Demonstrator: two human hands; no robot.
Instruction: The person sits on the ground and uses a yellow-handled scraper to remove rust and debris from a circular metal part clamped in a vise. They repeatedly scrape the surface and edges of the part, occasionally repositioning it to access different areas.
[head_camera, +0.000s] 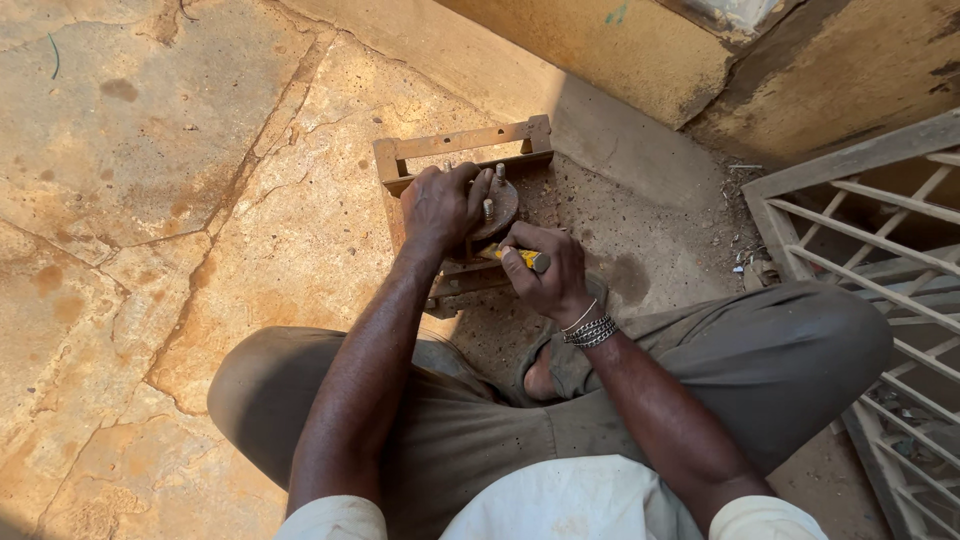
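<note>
Left hand (440, 205) grips rusty round disc (498, 207) on wooden frame (465, 145) at 12 o'clock, right hand (545, 270) fisted around yellow-handled tool (522, 257).

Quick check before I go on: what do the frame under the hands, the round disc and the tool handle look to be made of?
The rectangular frame looks like steel, coated in brown rust and dust. The round disc under the left hand seems metal too, dull and rusty, with grey bolts standing out of it. The tool handle in the right hand looks like yellow plastic, though mostly covered.
</note>
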